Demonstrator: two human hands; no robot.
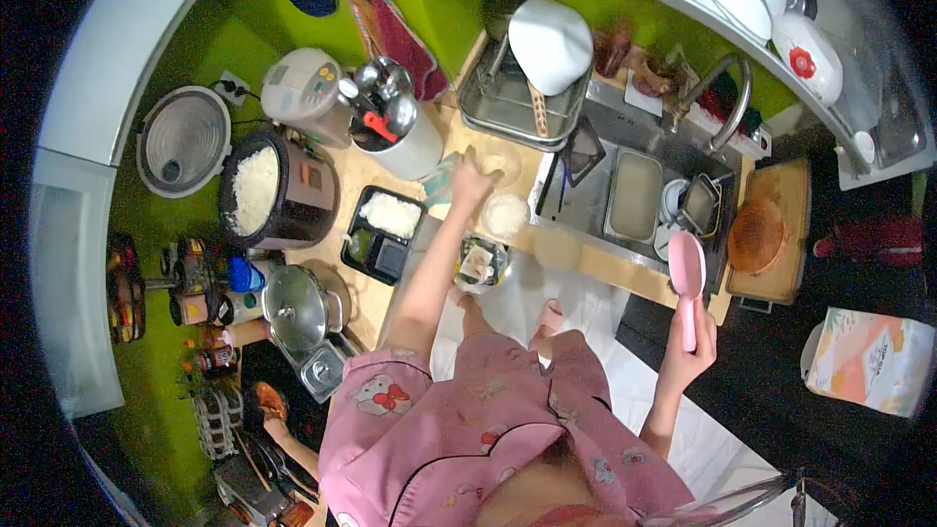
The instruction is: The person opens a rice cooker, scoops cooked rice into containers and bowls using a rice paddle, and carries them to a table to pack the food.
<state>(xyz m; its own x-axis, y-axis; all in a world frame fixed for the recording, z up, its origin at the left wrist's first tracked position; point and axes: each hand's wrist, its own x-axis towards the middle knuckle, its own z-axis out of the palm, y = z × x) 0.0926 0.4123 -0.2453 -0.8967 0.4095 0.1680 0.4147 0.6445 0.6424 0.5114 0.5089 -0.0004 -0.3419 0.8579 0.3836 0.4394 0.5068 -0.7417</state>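
Note:
My right hand (691,359) is closed around the handle of a pink rice paddle (687,263), held up at the right in front of the sink. At the counter, my left hand (472,183) has its thumb and fingers at the near-left rim of a clear bowl (501,160); the grip is small and partly blurred. Teal packaging (441,182) lies just left of that hand. A round container with white contents (506,216) stands near the counter edge. Farther left, a black compartment tray (357,246) holds white rice (392,215).
An open rice cooker (314,190) full of rice stands left, beside a utensil holder (410,146). The sink (634,197) holds dishes on the right. A bin (481,263) stands below the counter. Another person's arm (293,454) reaches in at lower left, near the stove.

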